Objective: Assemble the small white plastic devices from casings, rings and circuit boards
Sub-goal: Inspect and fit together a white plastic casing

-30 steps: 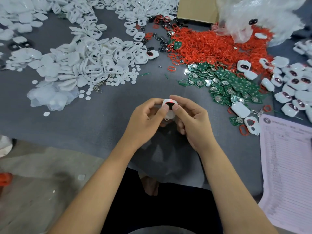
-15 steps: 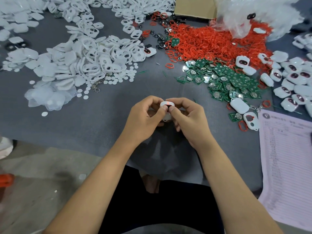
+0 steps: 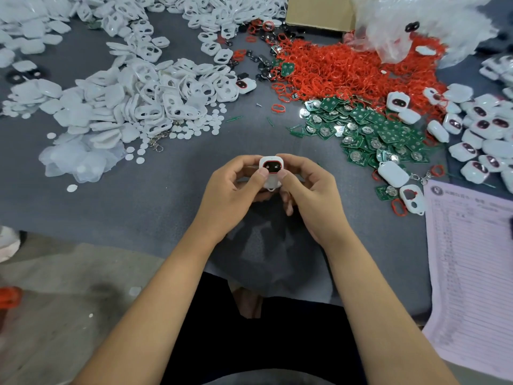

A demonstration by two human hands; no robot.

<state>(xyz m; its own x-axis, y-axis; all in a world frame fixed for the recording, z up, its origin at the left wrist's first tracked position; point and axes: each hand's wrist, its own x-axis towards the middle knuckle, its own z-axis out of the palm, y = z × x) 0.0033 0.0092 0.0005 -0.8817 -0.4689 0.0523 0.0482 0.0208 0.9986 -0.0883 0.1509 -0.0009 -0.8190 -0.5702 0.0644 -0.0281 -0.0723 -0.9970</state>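
Note:
Both hands hold one small white device [image 3: 271, 168] above the grey table, its face with a red-rimmed dark window turned up towards me. My left hand [image 3: 234, 190] grips its left side, thumb pressed on the front. My right hand [image 3: 309, 190] grips the right side, thumb on the front too. White casings [image 3: 155, 98] lie heaped at the left. Red rings [image 3: 341, 70] form a pile at the upper right. Green circuit boards [image 3: 369, 132] spread below the rings. Several assembled devices [image 3: 477, 134] lie at the far right.
A cardboard box [image 3: 319, 12] and a crumpled clear plastic bag [image 3: 424, 20] stand at the back right. A printed paper sheet [image 3: 472, 259] hangs over the table's right front edge. Small white discs [image 3: 194, 129] scatter near the casings. The grey table [image 3: 138, 204] ends just before my lap.
The device has turned in my hands so that its red-rimmed window faces up. Both thumbs now sit lower on its front.

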